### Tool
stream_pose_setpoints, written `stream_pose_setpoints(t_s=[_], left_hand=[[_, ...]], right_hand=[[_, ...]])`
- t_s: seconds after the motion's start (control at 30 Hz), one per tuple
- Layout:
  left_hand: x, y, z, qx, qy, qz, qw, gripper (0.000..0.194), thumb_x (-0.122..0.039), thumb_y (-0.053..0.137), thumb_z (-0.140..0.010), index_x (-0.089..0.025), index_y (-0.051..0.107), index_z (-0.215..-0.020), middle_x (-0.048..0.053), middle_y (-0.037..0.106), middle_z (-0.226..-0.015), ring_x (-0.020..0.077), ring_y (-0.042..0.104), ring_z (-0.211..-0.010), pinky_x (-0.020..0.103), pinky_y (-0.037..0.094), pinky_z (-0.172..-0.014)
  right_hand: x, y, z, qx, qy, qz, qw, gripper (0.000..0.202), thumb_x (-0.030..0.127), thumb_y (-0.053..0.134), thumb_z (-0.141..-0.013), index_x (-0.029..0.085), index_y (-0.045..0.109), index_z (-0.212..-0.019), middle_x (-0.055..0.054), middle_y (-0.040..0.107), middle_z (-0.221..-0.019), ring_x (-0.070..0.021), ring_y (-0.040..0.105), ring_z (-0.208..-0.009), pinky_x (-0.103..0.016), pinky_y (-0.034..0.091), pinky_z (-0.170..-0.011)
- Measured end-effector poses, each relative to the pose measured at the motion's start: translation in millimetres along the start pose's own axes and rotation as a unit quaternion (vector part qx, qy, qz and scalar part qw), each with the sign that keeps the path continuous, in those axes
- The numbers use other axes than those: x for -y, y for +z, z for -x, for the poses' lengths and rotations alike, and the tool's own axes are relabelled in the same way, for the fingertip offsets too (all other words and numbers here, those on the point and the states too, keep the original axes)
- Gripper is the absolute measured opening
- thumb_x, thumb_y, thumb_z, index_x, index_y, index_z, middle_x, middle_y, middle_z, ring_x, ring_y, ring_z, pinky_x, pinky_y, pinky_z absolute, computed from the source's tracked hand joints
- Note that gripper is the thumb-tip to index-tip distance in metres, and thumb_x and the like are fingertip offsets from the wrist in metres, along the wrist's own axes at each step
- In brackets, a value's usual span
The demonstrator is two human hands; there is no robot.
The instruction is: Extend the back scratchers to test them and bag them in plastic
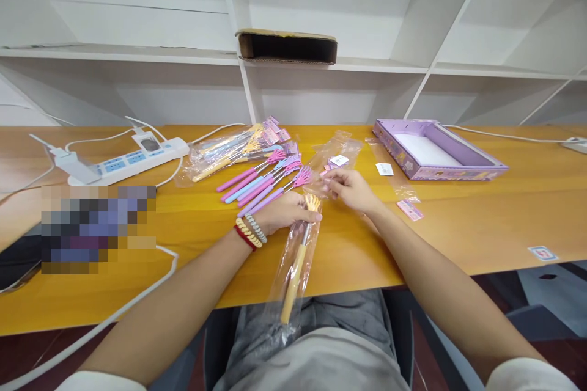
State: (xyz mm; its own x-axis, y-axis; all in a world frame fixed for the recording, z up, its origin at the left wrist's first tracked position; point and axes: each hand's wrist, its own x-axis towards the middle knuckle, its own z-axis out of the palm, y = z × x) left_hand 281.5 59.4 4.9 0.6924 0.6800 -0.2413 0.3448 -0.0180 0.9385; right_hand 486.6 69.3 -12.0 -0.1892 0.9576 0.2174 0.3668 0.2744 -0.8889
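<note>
A yellow back scratcher [294, 284] with a hand-shaped head lies inside a clear plastic bag [280, 293], its handle end hanging past the table's front edge. My left hand [285, 214] is closed on the bagged scratcher just below its head, thumb on top. My right hand [351, 189] pinches clear film at the bag's upper end; its fingertips partly hide that spot. Just beyond my left hand lie several loose back scratchers [261, 182] in pink, blue and purple. Behind them is a pile of bagged back scratchers [229, 151] with pink cards.
An open purple box [458, 172] stands at the back right. Near it lie empty clear bags [339, 143], a white label [384, 169] and a pink card [409, 210]. On the left are a power strip [132, 162] and cables. A cardboard box [288, 49] sits on the shelf.
</note>
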Motion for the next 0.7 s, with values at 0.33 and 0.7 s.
stream_pose_setpoints(t_s=[0.33,0.7], left_hand=[[-5.9,1.5,3.9,-0.071,-0.009,-0.213,0.974,0.045,-0.052,0.058,-0.073,-0.018,0.047,-0.045,-0.002,0.041,-0.040,0.0103,0.036,-0.041,0.027,0.023,-0.045],[-3.9,0.1,5.5,-0.143,0.016,-0.334,0.931,0.057,-0.057,0.060,-0.070,-0.019,0.032,-0.037,-0.003,0.025,-0.036,0.0091,0.024,-0.038,0.030,0.015,-0.049]], right_hand=[[-7.3,-3.3,-5.5,-0.010,0.048,0.058,0.997,0.034,0.047,0.050,-0.084,0.018,0.058,-0.069,0.002,0.054,-0.053,-0.0109,0.050,-0.048,-0.024,0.039,-0.054],[-8.3,-17.0,-8.1,-0.068,0.015,0.246,0.967,0.025,0.038,0.057,-0.078,0.017,0.069,-0.085,-0.003,0.066,-0.072,-0.0141,0.056,-0.065,-0.025,0.040,-0.062]])
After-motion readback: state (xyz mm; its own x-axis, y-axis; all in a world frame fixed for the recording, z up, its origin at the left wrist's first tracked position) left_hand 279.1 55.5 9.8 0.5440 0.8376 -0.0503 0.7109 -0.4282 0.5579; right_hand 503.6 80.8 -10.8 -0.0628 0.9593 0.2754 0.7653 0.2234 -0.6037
